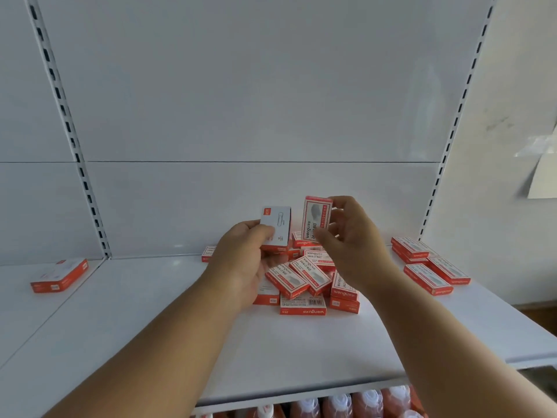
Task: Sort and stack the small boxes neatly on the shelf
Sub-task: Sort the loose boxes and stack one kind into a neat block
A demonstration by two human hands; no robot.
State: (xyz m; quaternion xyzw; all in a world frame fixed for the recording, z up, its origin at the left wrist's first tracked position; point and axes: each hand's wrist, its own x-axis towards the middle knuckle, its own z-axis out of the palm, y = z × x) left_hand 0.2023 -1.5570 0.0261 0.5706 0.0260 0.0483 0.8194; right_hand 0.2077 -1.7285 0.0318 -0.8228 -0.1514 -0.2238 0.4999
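With each hand pinching one box above the pile [304, 282] on the shelf [150, 312], left hand [244, 260] and right hand [352, 245], a careless placing could probably topple the loose pile.

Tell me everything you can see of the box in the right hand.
The box in the right hand is a small cardboard-looking carton, white-faced with a red border and dark print reading "wenguxe". It looks closed and is held upright, slightly tilted, above the pile of boxes. The right hand pinches it, fingertips at its top right corner, thumb near its bottom edge. Nothing else touches it.
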